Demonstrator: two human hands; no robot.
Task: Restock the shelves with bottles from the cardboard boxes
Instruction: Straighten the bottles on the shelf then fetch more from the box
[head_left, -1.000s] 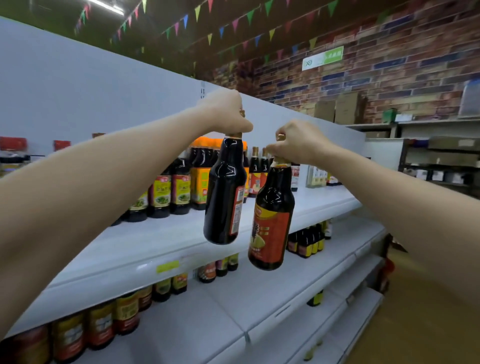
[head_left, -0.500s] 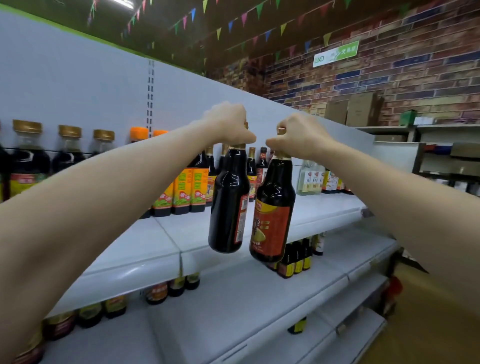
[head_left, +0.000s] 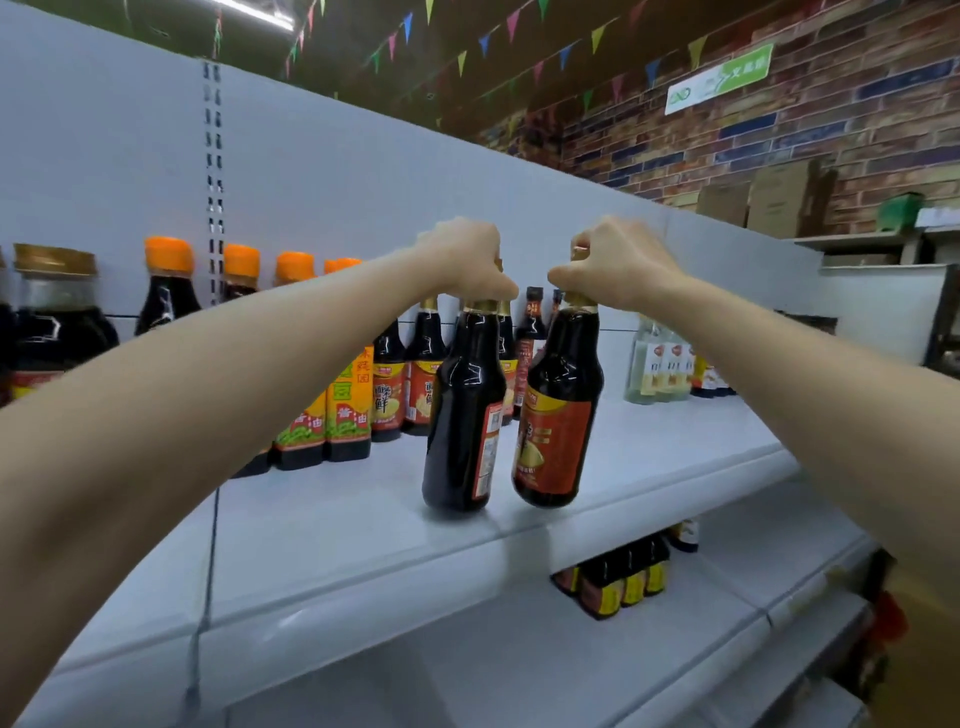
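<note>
Now two dark bottles: left hand (head_left: 464, 258) fingers grip one (head_left: 464, 415), right hand (head_left: 618, 262) other (head_left: 558, 410).

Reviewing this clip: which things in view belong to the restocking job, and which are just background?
Job:
left hand gripping the left bottle
right hand gripping the right bottle
top shelf

Background:
orange-capped bottles
clear bottles
pennant bunting
green sign

Head camera faces the shelf (head_left: 363, 525) closely, angled rightward.

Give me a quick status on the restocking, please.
Left hand and right hand each gripping a bottle neck. Bottles over top shelf. Landing spot clear.
</note>
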